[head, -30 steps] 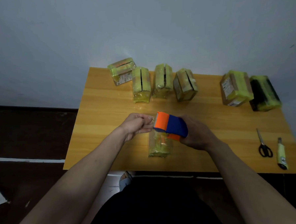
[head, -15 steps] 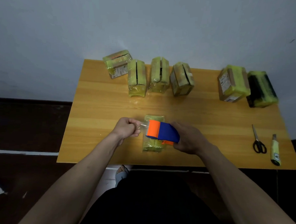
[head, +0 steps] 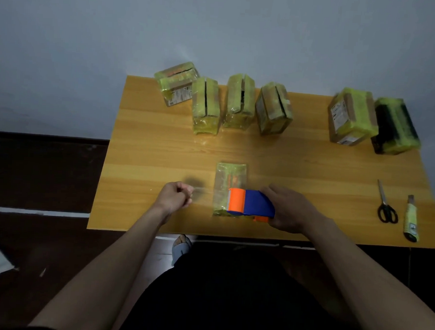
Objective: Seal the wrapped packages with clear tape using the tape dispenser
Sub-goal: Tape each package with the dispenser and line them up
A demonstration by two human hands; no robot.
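A small yellow-green wrapped package [head: 230, 178] lies flat near the front middle of the wooden table [head: 146, 161]. My right hand [head: 288, 209] grips the orange and blue tape dispenser [head: 249, 202] over the package's near end. My left hand [head: 175, 197] pinches the end of a clear tape strip [head: 205, 191], stretched leftward from the dispenser across the package. Several more wrapped packages [head: 206, 105] stand along the table's far edge.
Black-handled scissors [head: 385, 205] and a yellow utility knife [head: 412, 219] lie at the table's right front. Two bigger wrapped packages [head: 352, 116] sit at the far right. A wall stands behind the table. A foot in a sandal [head: 182, 246] shows under the front edge.
My left hand has drawn the tape end further left, away from the dispenser, so a longer clear strip spans the package. The dispenser has stayed over the package's near end.
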